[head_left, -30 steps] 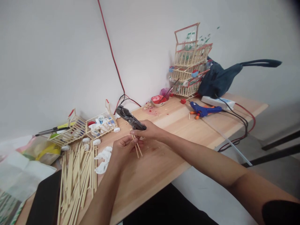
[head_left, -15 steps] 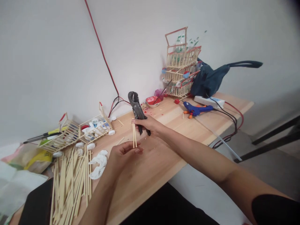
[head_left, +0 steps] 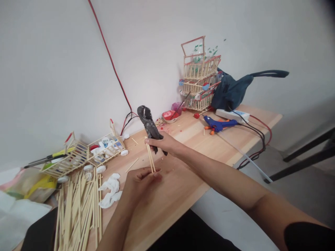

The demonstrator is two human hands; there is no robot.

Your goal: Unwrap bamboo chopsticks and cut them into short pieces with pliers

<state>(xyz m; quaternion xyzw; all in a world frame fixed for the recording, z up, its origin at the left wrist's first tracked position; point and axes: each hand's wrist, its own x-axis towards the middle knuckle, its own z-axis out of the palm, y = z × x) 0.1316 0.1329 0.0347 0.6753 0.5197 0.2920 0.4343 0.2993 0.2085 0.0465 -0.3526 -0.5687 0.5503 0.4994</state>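
Note:
Two short wooden sticks (head_left: 150, 156) stand nearly upright, side by side, between my hands. My left hand (head_left: 143, 179) pinches their lower ends between thumb and fingers. Above it, my right hand (head_left: 163, 142) is closed around the black handles of a cutter (head_left: 148, 122), whose rounded head points up and to the left. The thumb of that same hand touches the upper ends of the sticks. A loose stick (head_left: 132, 165) lies on the table (head_left: 180, 188) just beyond my left hand.
A pile of long sticks (head_left: 78, 212) and crumpled tissue (head_left: 110, 190) lie left. Behind them stand small stick baskets (head_left: 104, 148). Stacked stick carts (head_left: 200, 80), a red paint dish (head_left: 170, 116), a blue glue gun (head_left: 220, 123) with its cable, and a dark bag (head_left: 232, 90) occupy the back right.
Both hands sit slightly lower in view, still holding the sticks and cutter. The cutter tilts further left, and the sticks lean more to the left at the top. The view has shifted a little.

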